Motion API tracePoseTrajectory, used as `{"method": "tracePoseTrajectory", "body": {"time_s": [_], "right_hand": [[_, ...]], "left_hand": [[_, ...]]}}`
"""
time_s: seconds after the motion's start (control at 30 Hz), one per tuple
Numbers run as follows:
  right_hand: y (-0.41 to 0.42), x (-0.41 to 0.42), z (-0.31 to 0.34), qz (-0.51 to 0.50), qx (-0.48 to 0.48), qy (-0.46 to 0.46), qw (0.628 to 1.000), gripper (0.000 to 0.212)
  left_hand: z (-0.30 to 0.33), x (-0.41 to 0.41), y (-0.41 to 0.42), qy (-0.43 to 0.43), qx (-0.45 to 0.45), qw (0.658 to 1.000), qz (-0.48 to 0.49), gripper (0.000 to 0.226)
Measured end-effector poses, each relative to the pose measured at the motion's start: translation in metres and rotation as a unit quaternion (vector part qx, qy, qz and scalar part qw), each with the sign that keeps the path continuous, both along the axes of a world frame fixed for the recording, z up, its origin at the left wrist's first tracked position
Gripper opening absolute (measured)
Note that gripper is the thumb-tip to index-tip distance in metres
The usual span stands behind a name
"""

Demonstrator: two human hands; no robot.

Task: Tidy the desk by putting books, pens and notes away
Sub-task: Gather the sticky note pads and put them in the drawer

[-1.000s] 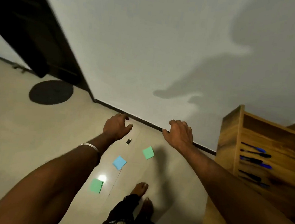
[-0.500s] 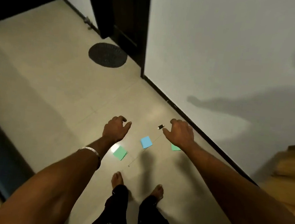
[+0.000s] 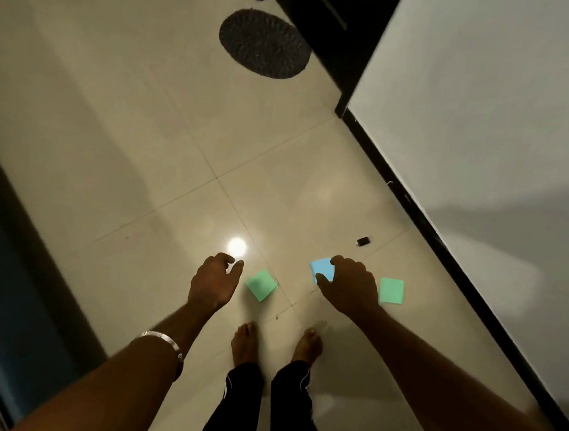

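Note:
Three sticky notes lie on the tiled floor in front of my bare feet: a green note (image 3: pixel 261 285) left of centre, a blue note (image 3: pixel 322 268) in the middle, and another green note (image 3: pixel 391 290) to the right. My left hand (image 3: pixel 214 283) hangs above the floor just left of the first green note, fingers loosely curled and holding nothing. My right hand (image 3: pixel 349 286) hovers between the blue note and the right green note, covering part of the blue one; its fingers are loosely curled and hold nothing.
A small dark object (image 3: pixel 363 241) lies on the floor beyond the notes near the black skirting (image 3: pixel 445 250) of the white wall. A round dark mat (image 3: pixel 264 43) sits by a dark doorway. A dark blue edge (image 3: pixel 2 276) runs along the left.
The view has swung down and left, away from the wooden shelf with pens, toward the floor. Both hands have come lower over the notes, and the right hand now overlaps the blue note.

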State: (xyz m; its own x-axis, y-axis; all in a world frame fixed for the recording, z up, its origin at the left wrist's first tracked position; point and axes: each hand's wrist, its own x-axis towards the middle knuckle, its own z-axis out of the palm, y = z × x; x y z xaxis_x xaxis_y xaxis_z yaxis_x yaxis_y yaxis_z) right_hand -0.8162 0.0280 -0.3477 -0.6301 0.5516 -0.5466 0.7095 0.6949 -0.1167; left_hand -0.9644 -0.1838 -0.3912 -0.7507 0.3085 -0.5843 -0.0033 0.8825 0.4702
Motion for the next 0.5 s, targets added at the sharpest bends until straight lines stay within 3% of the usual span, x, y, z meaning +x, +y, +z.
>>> {"method": "tracePoseTrajectory", "body": {"time_s": [0.2,0.5], "right_hand": [[-0.015,-0.006,-0.123,0.029,-0.031,-0.012,0.999,0.054],[-0.035,-0.018,-0.296,-0.007,-0.104,-0.009,0.995,0.054]], "left_hand": [[-0.118,0.011,-0.009,-0.042,-0.017,0.999,0.028,0.034],[-0.28,0.032,-0.014,-0.091,-0.025,0.995,0.041,0.032]]}}
